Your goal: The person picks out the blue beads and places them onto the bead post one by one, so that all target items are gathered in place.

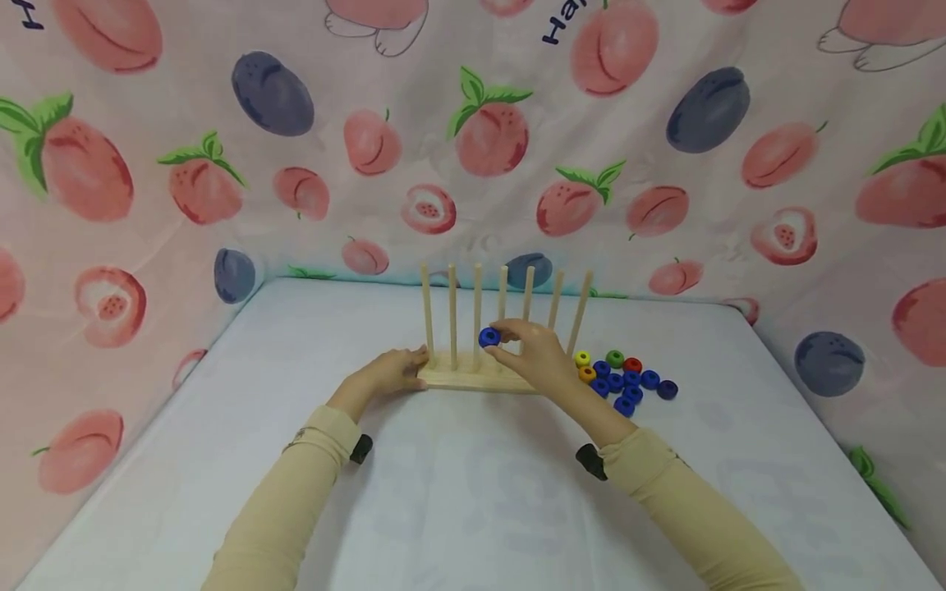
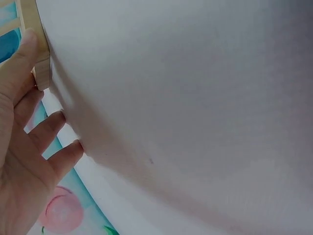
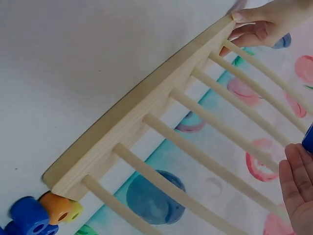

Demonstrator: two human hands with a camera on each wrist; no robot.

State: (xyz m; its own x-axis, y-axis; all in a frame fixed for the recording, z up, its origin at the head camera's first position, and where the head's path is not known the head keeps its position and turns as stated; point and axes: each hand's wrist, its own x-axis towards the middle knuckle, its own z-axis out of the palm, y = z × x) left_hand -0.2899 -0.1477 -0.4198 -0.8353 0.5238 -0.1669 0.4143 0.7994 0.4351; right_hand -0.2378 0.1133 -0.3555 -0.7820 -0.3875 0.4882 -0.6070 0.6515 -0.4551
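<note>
A wooden stand with several upright pegs, all bare, stands on the white-covered table. My left hand grips the left end of its base; in the left wrist view the thumb lies on the wood and the other fingers spread beside and under the end. My right hand pinches a blue bead with a hole through it between thumb and fingers, in front of the middle pegs and above the base. In the right wrist view only an edge of that bead shows at the fingertips.
To the right of the stand lies a loose group of beads: several blue ones, a yellow bead, an orange bead, a green bead and a red bead. A fruit-print cloth hangs behind the table.
</note>
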